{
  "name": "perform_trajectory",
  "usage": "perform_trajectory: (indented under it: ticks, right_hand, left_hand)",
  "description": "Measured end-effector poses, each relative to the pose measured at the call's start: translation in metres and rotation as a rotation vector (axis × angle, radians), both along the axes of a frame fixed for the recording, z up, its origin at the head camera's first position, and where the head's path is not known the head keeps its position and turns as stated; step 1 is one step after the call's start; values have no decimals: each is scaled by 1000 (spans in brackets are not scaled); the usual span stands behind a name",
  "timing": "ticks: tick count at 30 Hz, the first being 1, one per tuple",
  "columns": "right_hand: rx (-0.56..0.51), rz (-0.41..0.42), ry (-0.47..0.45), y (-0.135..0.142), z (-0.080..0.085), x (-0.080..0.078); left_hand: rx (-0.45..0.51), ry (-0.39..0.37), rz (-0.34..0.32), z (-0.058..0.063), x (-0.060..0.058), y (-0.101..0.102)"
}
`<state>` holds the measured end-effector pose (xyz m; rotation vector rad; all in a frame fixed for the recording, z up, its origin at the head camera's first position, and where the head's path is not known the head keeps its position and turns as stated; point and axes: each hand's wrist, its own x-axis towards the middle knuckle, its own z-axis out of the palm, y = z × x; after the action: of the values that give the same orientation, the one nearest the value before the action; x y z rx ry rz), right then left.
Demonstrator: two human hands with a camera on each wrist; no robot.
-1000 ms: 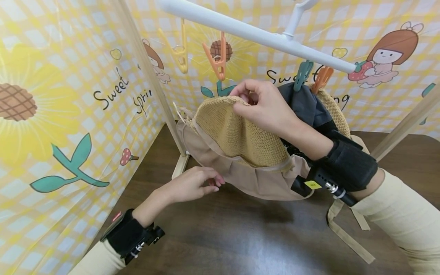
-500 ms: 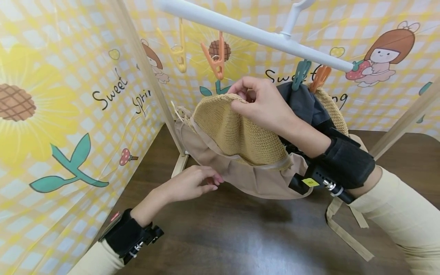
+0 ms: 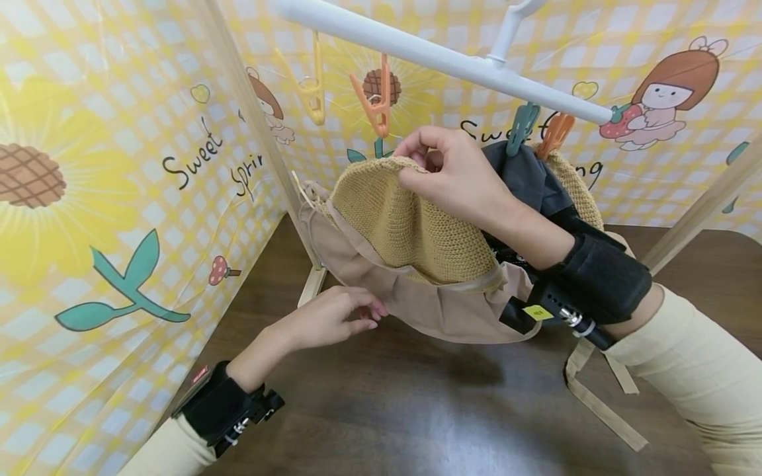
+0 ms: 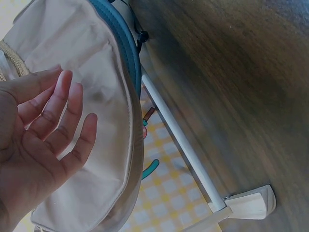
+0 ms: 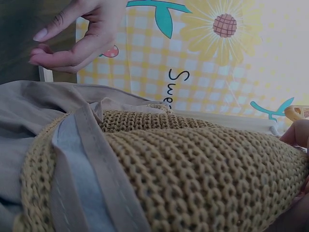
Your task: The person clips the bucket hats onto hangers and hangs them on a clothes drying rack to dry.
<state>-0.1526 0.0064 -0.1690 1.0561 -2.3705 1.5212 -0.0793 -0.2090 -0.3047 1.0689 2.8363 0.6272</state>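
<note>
A sun hat with a tan knitted crown (image 3: pixel 411 225) and a beige cloth brim (image 3: pixel 452 314) hangs from my right hand (image 3: pixel 458 168), which pinches the top of the knit between thumb and fingers. In the right wrist view the knitted crown (image 5: pixel 207 169) fills the lower part, with the fingertips at the right edge. Below the brim's left part is my left hand (image 3: pixel 336 318), its fingers loosely bent around nothing. The left wrist view shows that hand (image 4: pixel 48 130) in front of the beige brim (image 4: pixel 106 145); whether they touch is unclear.
A white bar (image 3: pixel 440 63) runs overhead. From it hang a yellow clip (image 3: pixel 312 92) and an orange clip (image 3: pixel 378 99). Further right, a green clip (image 3: pixel 522 129) and another orange clip (image 3: pixel 555 135) hold dark cloth (image 3: pixel 530 178) and knitted material. Wooden posts (image 3: pixel 262 132) flank the dark floor.
My right hand has lifted the knitted crown very slightly, and the brim's left side has shifted a little up and left. The left hand has stayed nearly still.
</note>
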Motion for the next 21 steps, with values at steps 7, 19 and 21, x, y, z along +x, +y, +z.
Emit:
perform_trajectory:
  ticks: [7,19,21]
  right_hand:
    - [9,-20,2,-2,2,1]
    - [4,-16,9,-2,4,0]
    - [0,-13,15,-2,4,0]
  left_hand:
    - [50,32,-40,5,-1,-2]
    - [69,73,-27,26,-3,-4]
    - [85,79,-17,31,-4,-5]
